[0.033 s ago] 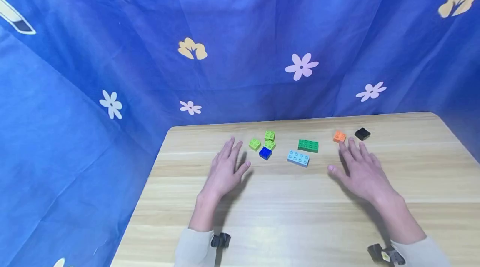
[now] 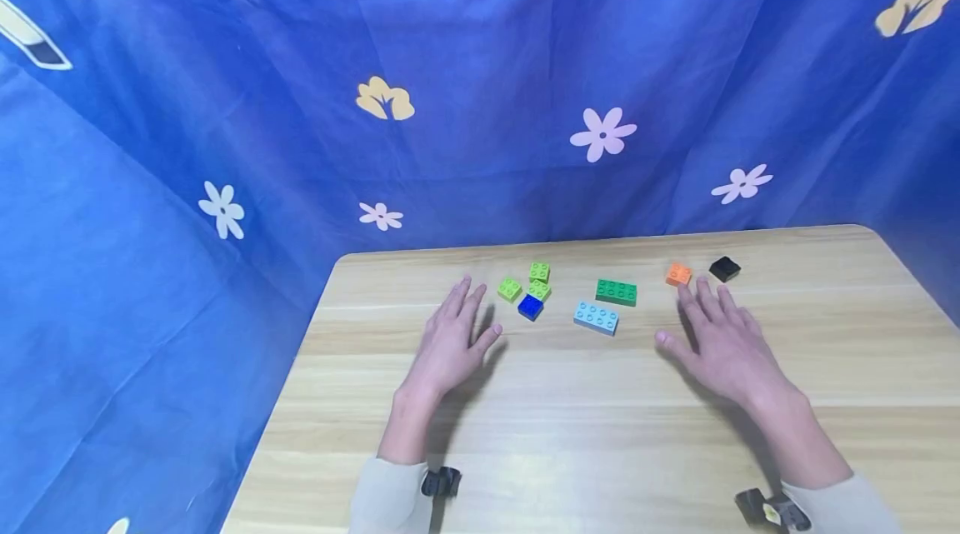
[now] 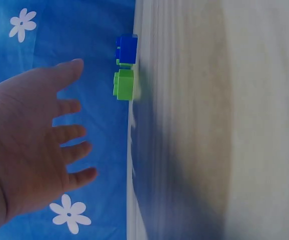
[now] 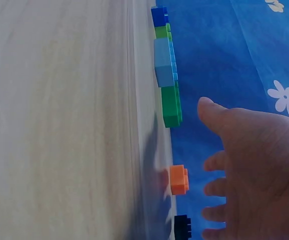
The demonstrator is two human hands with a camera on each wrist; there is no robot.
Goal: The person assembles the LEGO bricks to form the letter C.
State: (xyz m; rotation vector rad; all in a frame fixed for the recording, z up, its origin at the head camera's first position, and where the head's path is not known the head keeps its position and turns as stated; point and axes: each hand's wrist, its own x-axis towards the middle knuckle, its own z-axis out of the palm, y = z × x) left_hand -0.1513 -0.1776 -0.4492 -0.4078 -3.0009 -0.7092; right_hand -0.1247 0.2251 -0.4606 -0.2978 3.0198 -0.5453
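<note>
My left hand (image 2: pixel 448 346) hovers over the table with fingers spread, left of three lime green bricks (image 2: pixel 509 289) and a dark blue brick (image 2: pixel 531 306). In the left wrist view, the nearest lime brick (image 3: pixel 124 84) and the blue brick (image 3: pixel 128 48) stand apart from the fingers. My right hand (image 2: pixel 723 346) is likewise spread and holds nothing. Its fingertips are just in front of an orange brick (image 2: pixel 678 273) and a black brick (image 2: pixel 724 269). Between the hands lie a long green brick (image 2: pixel 617 292) and a long light blue brick (image 2: pixel 596 318).
The bricks lie toward the back of a wooden table (image 2: pixel 570 434). A blue curtain (image 2: pixel 480 159) with flower prints hangs behind the table and along its left side. Both sleeves carry small black straps (image 2: pixel 441 481).
</note>
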